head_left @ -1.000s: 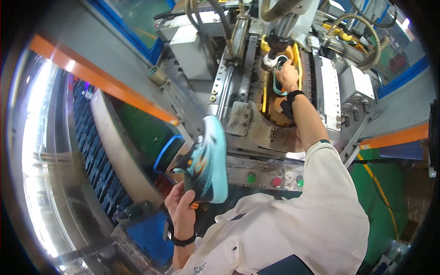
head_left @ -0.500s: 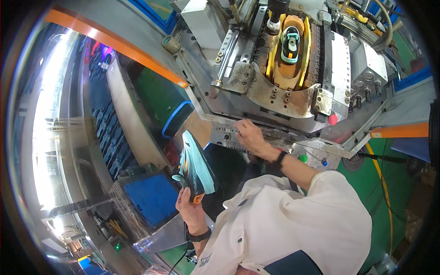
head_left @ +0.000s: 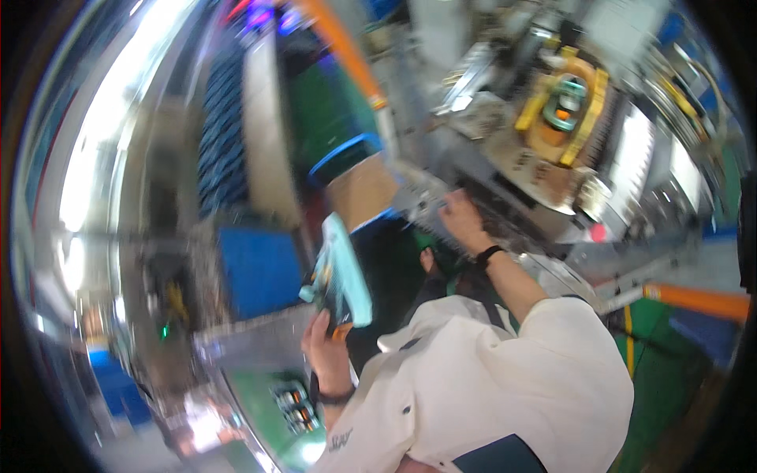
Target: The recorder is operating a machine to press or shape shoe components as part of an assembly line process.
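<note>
My left hand (head_left: 329,355) grips a sports shoe (head_left: 347,276) at its orange-marked heel end. The shoe is light blue and black, its toe points away from me and its pale blue sole side faces right. My right hand (head_left: 463,219) is over the grey control panel (head_left: 418,197) along the front of a machine. Its fingers look bent but are smeared by motion, and whether they touch the panel cannot be made out. Inside the machine, a second teal and black shoe (head_left: 564,102) sits between yellow side pads (head_left: 587,118).
A cardboard piece (head_left: 363,189) lies by a blue-edged frame left of the panel. A blue-topped box (head_left: 260,272) stands beside a conveyor with dark, ridged material (head_left: 219,134). Several shoes (head_left: 296,406) are at the lower left above green floor. Orange bars (head_left: 698,302) edge the machine.
The view has swung left, so the machine sits further right and blurs. Shoes at the lower left have come into sight. My left hand still holds the shoe.
</note>
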`<act>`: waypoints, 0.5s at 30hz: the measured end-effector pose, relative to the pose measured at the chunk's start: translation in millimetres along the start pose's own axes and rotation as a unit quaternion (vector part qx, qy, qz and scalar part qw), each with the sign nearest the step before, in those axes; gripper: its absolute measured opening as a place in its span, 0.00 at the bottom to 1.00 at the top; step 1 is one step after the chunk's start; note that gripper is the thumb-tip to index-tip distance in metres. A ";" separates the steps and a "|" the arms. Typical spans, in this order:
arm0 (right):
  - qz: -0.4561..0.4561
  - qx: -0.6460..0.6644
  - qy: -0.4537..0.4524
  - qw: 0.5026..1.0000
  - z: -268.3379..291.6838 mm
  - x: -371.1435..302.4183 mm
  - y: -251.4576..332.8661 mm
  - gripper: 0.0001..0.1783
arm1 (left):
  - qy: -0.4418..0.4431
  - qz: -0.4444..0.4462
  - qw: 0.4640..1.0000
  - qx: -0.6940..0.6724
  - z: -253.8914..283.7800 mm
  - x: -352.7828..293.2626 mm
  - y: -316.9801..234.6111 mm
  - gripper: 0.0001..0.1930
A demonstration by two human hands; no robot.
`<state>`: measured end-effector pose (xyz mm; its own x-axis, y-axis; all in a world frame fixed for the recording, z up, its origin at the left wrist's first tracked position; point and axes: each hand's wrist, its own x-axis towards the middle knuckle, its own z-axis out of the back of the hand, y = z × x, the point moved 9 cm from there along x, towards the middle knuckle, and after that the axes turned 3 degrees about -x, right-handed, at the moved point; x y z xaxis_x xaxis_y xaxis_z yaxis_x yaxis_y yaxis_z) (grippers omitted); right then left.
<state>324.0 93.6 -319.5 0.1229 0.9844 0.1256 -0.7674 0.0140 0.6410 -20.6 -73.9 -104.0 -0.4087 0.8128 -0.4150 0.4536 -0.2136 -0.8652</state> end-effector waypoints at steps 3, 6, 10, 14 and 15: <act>0.013 -0.064 0.014 0.998 -4.1 4.7 -30.2 0.16 | 0.024 0.003 1.000 -0.017 -6.5 0.6 2.5 0.07; 0.081 -0.036 -0.008 0.996 0.1 10.7 0.2 0.15 | -0.017 -0.007 0.997 -0.069 16.9 -7.0 -2.4 0.08; 0.111 -0.007 0.032 0.993 2.1 12.5 22.8 0.16 | -0.094 0.004 0.986 -0.138 72.9 -12.1 13.0 0.09; 0.095 0.023 0.003 0.995 4.4 58.6 31.7 0.20 | -0.149 0.017 0.975 -0.164 130.9 -7.1 44.9 0.09; 0.099 0.157 -0.025 0.982 6.3 83.2 28.0 0.20 | -0.155 0.025 0.974 -0.165 141.1 -3.5 52.3 0.11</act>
<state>316.7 174.7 -286.4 0.0278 0.9524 0.3035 -0.5489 -0.2392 0.8009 -107.2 -164.4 -187.6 -0.5764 0.5917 -0.5636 0.6878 -0.0210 -0.7256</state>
